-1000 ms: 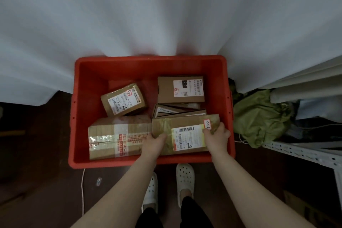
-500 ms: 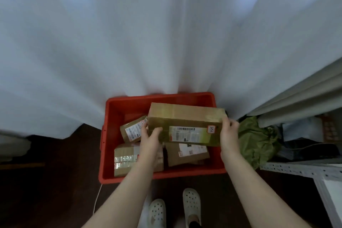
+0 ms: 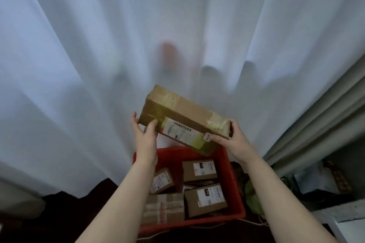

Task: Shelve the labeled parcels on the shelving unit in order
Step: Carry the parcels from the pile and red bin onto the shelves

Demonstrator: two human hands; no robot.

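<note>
A long brown cardboard parcel [image 3: 183,112] with a white shipping label and a small handwritten sticker is held up in the air above the red crate [image 3: 233,175]. My left hand [image 3: 145,136] grips its left end, thumb on the front face. My right hand [image 3: 231,140] grips its right end near the sticker. The parcel is tilted, its left end higher and farther away. Several smaller labeled parcels [image 3: 199,169] lie in the crate below.
A white curtain [image 3: 138,35] hangs right behind the crate. A green bag [image 3: 250,193] lies to the crate's right. A corner of a white metal shelf [image 3: 343,215] shows at the lower right. The floor is dark.
Both hands lifted the long parcel out of the crate and raised it, tilting it. The view rose from the crate toward the curtain.
</note>
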